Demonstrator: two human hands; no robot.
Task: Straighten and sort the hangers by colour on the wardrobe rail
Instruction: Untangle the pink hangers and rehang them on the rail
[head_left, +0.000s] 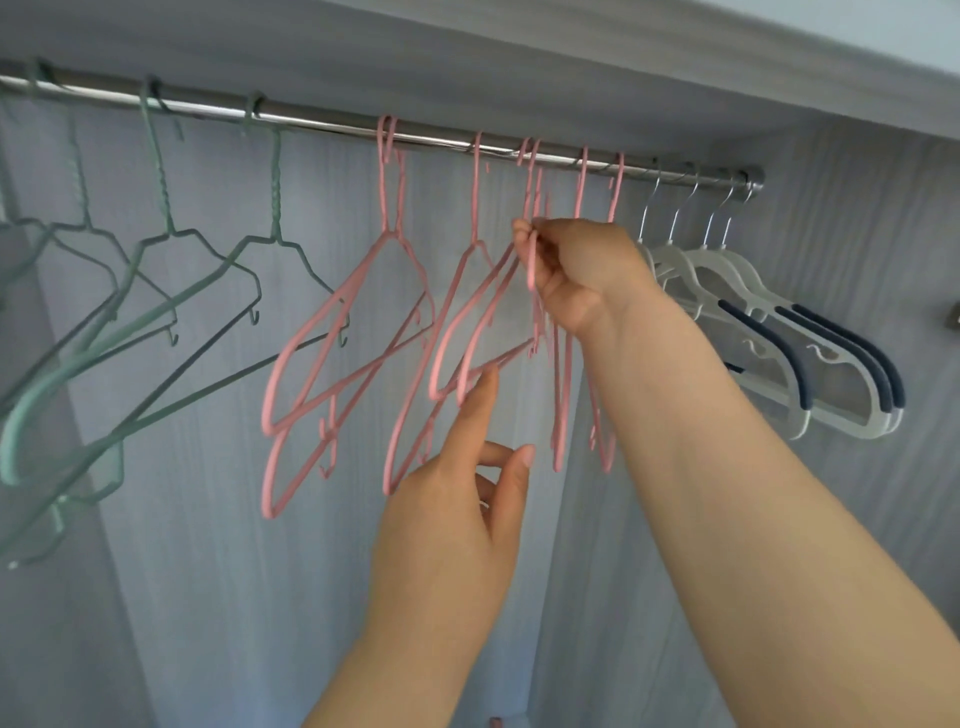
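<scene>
Sorting looks done on the rail (332, 122), with green hangers (275, 208) at 9 o'clock, pink hangers (385, 197) centre, white hangers (841, 415) at 3 o'clock, but I judge straightening unfinished: my right hand (576, 270) pinches one skewed pink neck, my left hand (457, 509) is loose-fingered, forefinger touching a lower bar.

A home wardrobe: metal rail (332, 122) hung with coloured hangers (358, 312)

Pale grey grained back panel (208, 571), top board (467, 47) above, small metal fitting (955, 316) at right edge
</scene>
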